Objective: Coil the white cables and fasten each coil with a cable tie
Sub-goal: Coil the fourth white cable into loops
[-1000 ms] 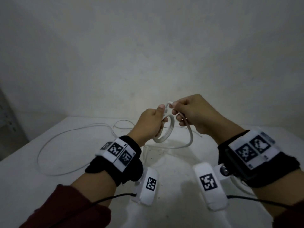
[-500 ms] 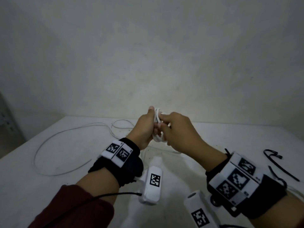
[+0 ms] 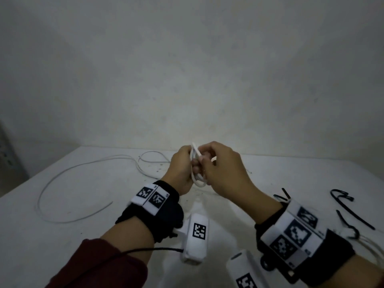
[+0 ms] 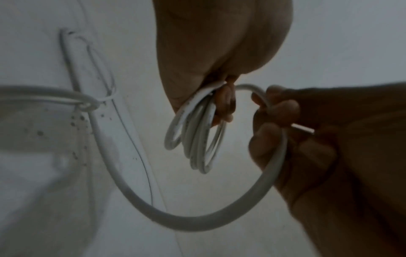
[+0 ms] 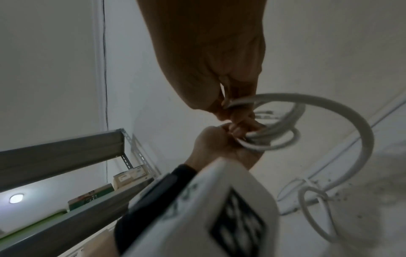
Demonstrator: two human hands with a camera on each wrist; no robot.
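My left hand (image 3: 187,166) grips a small coil of white cable (image 3: 199,180) above the table; the coil's several turns hang below its fingers (image 4: 197,139). My right hand (image 3: 209,163) is pressed close against the left and pinches the same cable. One wide loop (image 4: 219,217) runs from the coil round to my right hand (image 4: 283,121), and a short cable end (image 4: 304,130) sticks out past its fingers. In the right wrist view the wide loop (image 5: 342,111) arcs to the right of the coil (image 5: 274,137). The rest of this cable trails onto the table.
A long loose white cable (image 3: 62,177) lies on the white table (image 3: 93,225) at the left. Black cable ties (image 3: 342,199) lie at the right, near a tied white bundle (image 3: 353,233). A metal shelf (image 5: 66,151) with boxes stands at the left.
My right hand, which held the cable out to the right of the coil, has come in against my left hand, bringing another turn to the coil.
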